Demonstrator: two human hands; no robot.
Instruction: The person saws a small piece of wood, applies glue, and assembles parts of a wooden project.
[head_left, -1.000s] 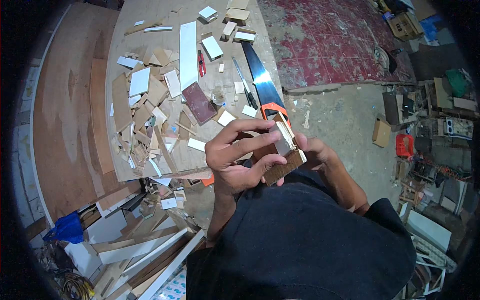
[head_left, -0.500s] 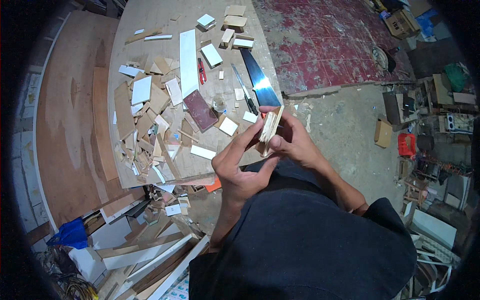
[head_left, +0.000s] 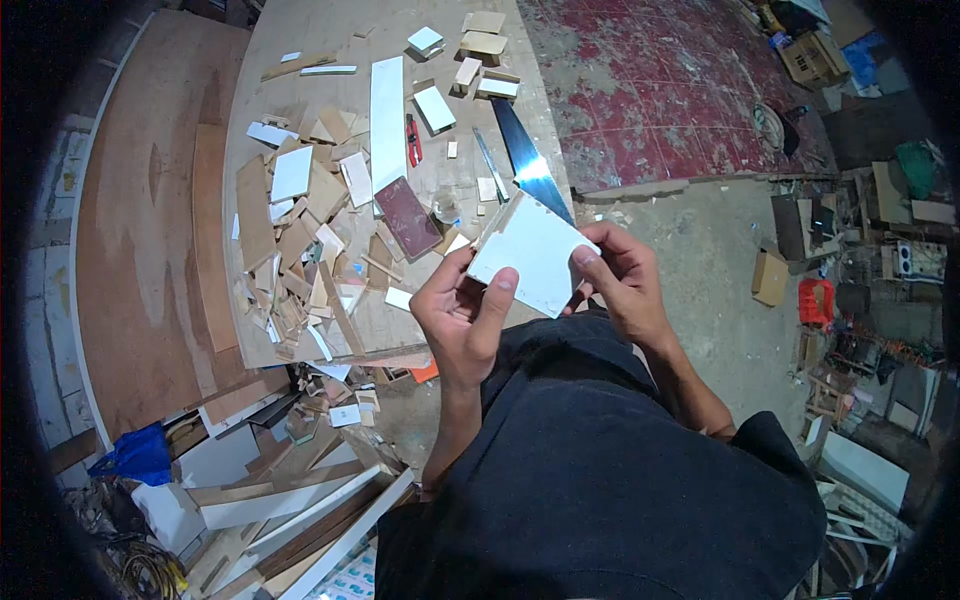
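Between both hands I hold a small wooden piece with a white face (head_left: 530, 255), its broad side turned up toward me. My left hand (head_left: 465, 315) grips its left edge, thumb on the white face. At the opposite edge my right hand (head_left: 622, 280) pinches it, thumb on top and fingers beneath. The piece is above the near right edge of the worktable. Just beyond it lies a hand saw (head_left: 522, 150) with a wide shiny blade. A narrow saw blade (head_left: 486, 160) is beside that, its handle hidden behind the piece.
The worktable (head_left: 310, 80) carries a heap of wood offcuts (head_left: 300, 230), a long white strip (head_left: 386, 120), red-handled pliers (head_left: 413, 140) and a dark red rectangular block (head_left: 408, 220). Several small blocks stand at the far side. Stacked boards (head_left: 290, 510) lean at lower left. A red plastic crate (head_left: 815, 302) is at right.
I have turned the wooden piece from its rough edge to its white face. My hands have moved apart to opposite edges. The view has shifted slightly.
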